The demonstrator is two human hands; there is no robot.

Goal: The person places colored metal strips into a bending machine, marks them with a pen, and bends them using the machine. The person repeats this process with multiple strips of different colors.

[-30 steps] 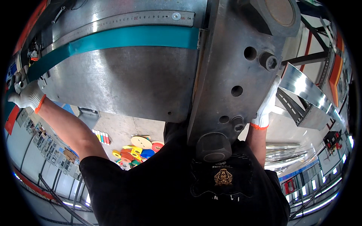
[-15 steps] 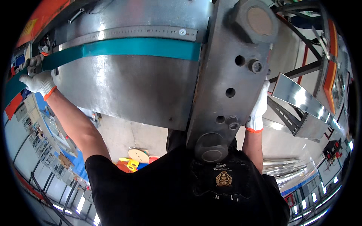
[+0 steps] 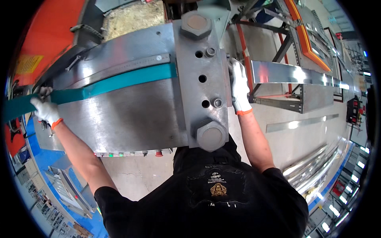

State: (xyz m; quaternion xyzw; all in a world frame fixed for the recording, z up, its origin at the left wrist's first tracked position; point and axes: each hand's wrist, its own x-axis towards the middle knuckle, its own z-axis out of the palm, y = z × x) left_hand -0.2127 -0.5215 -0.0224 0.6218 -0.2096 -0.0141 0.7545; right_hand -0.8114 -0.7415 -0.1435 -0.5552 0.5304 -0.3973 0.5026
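Observation:
A teal strip (image 3: 123, 79) lies across a broad grey steel bed (image 3: 131, 115) and meets a thick steel block (image 3: 190, 87) with large hex bolts. My left hand (image 3: 47, 109), in a white glove with an orange cuff, is closed round the strip near its left part, its thumb nearer me and grey-stained fingers beyond. My right hand (image 3: 239, 87), gloved likewise, rests along the right side of the block with fingers stretched away from me. Its fingertips bend towards the block and are partly hidden. Along the strip's far edge lies a steel ruler (image 3: 119, 69).
Right of the block, a shiny metal strip (image 3: 278, 72) extends past a dark frame (image 3: 283, 51). Shiny lengths (image 3: 309, 166) lie on the floor at the lower right. An orange machine panel (image 3: 47, 35) stands far left. Buttons (image 3: 158, 153) line the bed's near edge.
The view has shifted, so the block appears farther left and more of the right side shows. My left hand keeps its hold on the teal strip. The right hand remains beside the block.

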